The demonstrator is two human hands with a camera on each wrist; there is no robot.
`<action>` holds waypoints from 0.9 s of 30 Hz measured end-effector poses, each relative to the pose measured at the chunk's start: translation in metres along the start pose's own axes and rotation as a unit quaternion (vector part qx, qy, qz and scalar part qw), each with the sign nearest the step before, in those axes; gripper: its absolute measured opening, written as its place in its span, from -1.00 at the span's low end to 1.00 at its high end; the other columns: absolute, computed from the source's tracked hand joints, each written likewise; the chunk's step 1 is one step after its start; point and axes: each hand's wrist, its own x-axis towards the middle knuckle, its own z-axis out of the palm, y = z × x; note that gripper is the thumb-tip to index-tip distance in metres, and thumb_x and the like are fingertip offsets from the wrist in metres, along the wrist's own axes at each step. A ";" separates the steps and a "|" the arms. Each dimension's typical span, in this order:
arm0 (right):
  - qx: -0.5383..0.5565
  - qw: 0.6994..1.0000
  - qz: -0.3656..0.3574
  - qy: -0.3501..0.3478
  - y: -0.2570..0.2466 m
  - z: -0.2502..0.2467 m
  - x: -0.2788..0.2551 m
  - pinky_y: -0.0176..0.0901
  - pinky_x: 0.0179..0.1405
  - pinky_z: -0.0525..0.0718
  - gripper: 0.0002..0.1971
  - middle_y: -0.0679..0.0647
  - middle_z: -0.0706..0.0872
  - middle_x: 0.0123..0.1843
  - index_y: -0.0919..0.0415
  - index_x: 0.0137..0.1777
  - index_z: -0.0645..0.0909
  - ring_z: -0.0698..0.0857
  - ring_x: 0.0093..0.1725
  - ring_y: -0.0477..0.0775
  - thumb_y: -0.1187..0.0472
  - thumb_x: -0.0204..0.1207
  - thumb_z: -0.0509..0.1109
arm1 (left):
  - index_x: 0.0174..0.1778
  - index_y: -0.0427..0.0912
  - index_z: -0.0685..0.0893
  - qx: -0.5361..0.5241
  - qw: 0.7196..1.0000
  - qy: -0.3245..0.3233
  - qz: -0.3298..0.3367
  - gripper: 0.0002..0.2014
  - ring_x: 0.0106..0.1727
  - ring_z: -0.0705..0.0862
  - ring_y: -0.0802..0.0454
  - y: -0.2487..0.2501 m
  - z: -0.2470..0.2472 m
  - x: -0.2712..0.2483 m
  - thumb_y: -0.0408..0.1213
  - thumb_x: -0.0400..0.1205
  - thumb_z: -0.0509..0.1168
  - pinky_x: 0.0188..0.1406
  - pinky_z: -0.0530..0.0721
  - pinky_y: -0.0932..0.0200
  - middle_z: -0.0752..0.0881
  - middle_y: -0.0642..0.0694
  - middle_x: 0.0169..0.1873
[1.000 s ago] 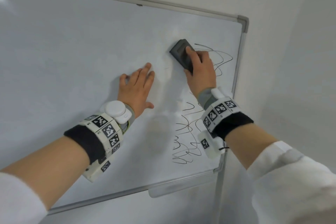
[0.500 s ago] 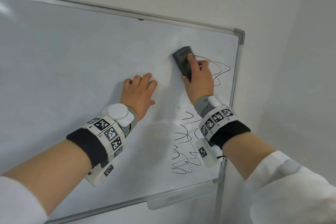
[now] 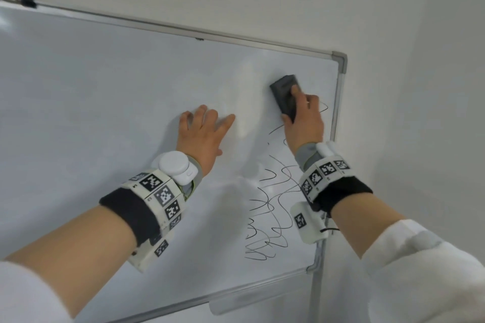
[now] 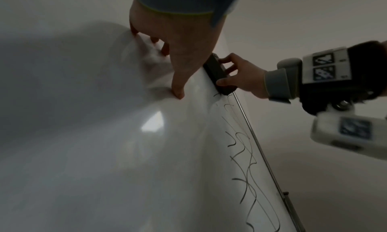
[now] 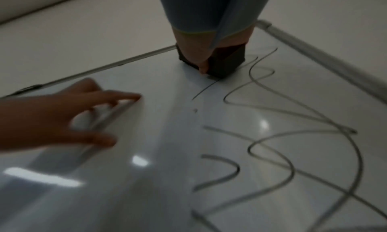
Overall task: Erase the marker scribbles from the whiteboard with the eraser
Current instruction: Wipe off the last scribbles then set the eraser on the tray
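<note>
Now the right hand [image 3: 304, 123] is gripping the eraser [image 3: 284, 96], pressing it on the whiteboard [image 3: 105, 102] upper right, above the scribbles [image 3: 273, 207]; the left hand [image 3: 202, 136] is resting flat, fingers spread.

Left hand [image 3: 203, 131] lies flat with fingers spread, arm outstretched; right hand [image 3: 304, 119], arm raised alongside, curls its fingers round the eraser [image 3: 284, 96].
</note>
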 end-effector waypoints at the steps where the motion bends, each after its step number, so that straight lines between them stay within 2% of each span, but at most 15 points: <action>1: 0.002 0.999 -0.045 -0.009 -0.004 0.005 -0.009 0.05 0.03 0.59 -0.38 0.26 0.45 0.32 0.14 0.51 0.37 0.58 0.08 0.33 0.37 0.44 0.42 | 0.54 0.03 0.28 -0.001 1.000 -0.020 0.000 -0.19 0.51 0.29 -0.28 0.002 -0.002 0.001 -0.08 0.39 0.50 0.40 0.28 -0.29 0.45 -0.25 0.33; 3: -0.004 0.992 -0.120 -0.030 -0.003 0.011 -0.021 0.08 -0.04 0.62 -0.39 0.31 0.49 0.29 0.21 0.47 0.43 0.58 0.06 0.37 0.42 0.40 0.44 | 0.60 0.03 0.09 -0.007 0.999 -0.050 -0.004 -0.24 0.58 0.07 -0.27 0.003 -0.002 0.002 -0.10 0.55 0.35 0.48 0.07 -0.29 0.25 -0.25 0.46; 5: -0.006 0.990 -0.140 -0.031 0.006 0.007 -0.014 0.13 -0.06 0.67 -0.40 0.33 0.50 0.27 0.21 0.45 0.45 0.58 0.05 0.40 0.43 0.38 0.44 | 0.60 0.04 0.09 -0.019 0.999 -0.049 -0.005 -0.25 0.58 0.03 -0.26 0.003 -0.002 0.003 -0.08 0.55 0.34 0.48 0.04 -0.30 0.22 -0.24 0.48; 7: 0.001 0.997 -0.083 -0.010 0.019 -0.001 0.003 0.16 0.05 0.64 -0.40 0.31 0.47 0.31 0.17 0.47 0.42 0.57 0.10 0.39 0.42 0.41 0.41 | 0.59 0.07 0.11 -0.035 0.998 -0.047 -0.007 -0.24 0.58 0.03 -0.25 0.003 -0.001 0.002 -0.05 0.53 0.36 0.48 0.03 -0.30 0.18 -0.20 0.53; 10: 0.013 0.998 0.059 0.030 0.039 -0.013 0.027 0.02 0.22 0.51 -0.38 0.20 0.40 0.39 0.07 0.52 0.33 0.55 0.22 0.32 0.38 0.47 0.37 | 0.59 0.09 0.05 -0.024 0.998 -0.062 -0.006 -0.21 0.60 -0.04 -0.24 0.005 -0.001 0.002 0.07 0.52 0.33 0.50 -0.01 -0.29 -0.02 -0.13 0.60; 12: 0.007 0.995 0.087 0.044 0.040 -0.013 0.028 -0.01 0.22 0.50 -0.38 0.19 0.40 0.39 0.06 0.53 0.32 0.56 0.22 0.31 0.38 0.48 0.36 | 0.59 0.06 0.00 -0.012 0.997 -0.076 -0.011 -0.18 0.60 -0.11 -0.25 0.009 -0.002 0.002 0.14 0.52 0.30 0.50 -0.03 -0.31 -0.18 -0.09 0.62; 14: 0.008 0.997 0.058 0.040 0.032 -0.005 0.016 0.06 0.21 0.51 -0.38 0.22 0.40 0.40 0.08 0.53 0.32 0.55 0.20 0.34 0.39 0.47 0.35 | 0.58 0.02 -0.03 0.004 0.996 -0.082 -0.016 -0.17 0.59 -0.13 -0.29 0.014 -0.001 0.003 0.19 0.52 0.27 0.48 -0.03 -0.37 -0.29 -0.05 0.61; 18: -0.008 0.997 -0.073 -0.001 0.026 0.016 -0.022 0.34 0.21 0.51 -0.38 0.33 0.40 0.40 0.21 0.49 0.38 0.45 0.24 0.40 0.49 0.41 0.35 | 0.58 -0.05 -0.05 0.018 0.995 -0.097 -0.025 -0.15 0.57 -0.15 -0.39 0.020 -0.002 0.005 0.21 0.52 0.25 0.44 -0.01 -0.48 -0.37 -0.04 0.59; 20: -0.021 0.995 -0.096 -0.003 0.035 0.012 -0.018 0.37 0.22 0.51 -0.39 0.37 0.42 0.38 0.23 0.47 0.42 0.46 0.24 0.42 0.53 0.39 0.36 | 0.58 -0.05 -0.05 0.014 0.995 -0.097 -0.025 -0.15 0.57 -0.15 -0.40 0.021 -0.002 0.006 0.21 0.52 0.24 0.43 -0.01 -0.50 -0.37 -0.05 0.59; 22: -0.021 0.998 -0.058 0.016 0.048 0.003 -0.002 0.29 0.20 0.55 -0.40 0.34 0.41 0.38 0.20 0.46 0.42 0.52 0.17 0.45 0.51 0.40 0.35 | 0.57 -0.05 -0.05 0.012 0.995 -0.099 -0.025 -0.15 0.57 -0.16 -0.40 0.022 -0.001 0.006 0.21 0.53 0.24 0.43 -0.01 -0.50 -0.38 -0.04 0.59; 25: -0.015 0.997 0.065 0.040 0.066 -0.014 0.022 0.16 0.15 0.57 -0.40 0.20 0.38 0.42 0.08 0.49 0.36 0.58 0.11 0.42 0.42 0.47 0.35 | 0.58 -0.05 -0.08 0.014 0.995 -0.099 -0.025 -0.15 0.57 -0.18 -0.40 0.023 0.000 0.005 0.21 0.53 0.23 0.43 -0.03 -0.50 -0.40 -0.04 0.58; 27: -0.026 0.995 0.081 0.048 0.069 -0.018 0.023 0.12 0.10 0.57 -0.40 0.18 0.38 0.42 0.07 0.51 0.34 0.59 0.12 0.40 0.39 0.48 0.36 | 0.58 -0.05 -0.09 0.015 0.995 -0.101 -0.024 -0.15 0.57 -0.18 -0.40 0.022 0.001 0.005 0.21 0.54 0.22 0.43 -0.05 -0.51 -0.41 -0.04 0.58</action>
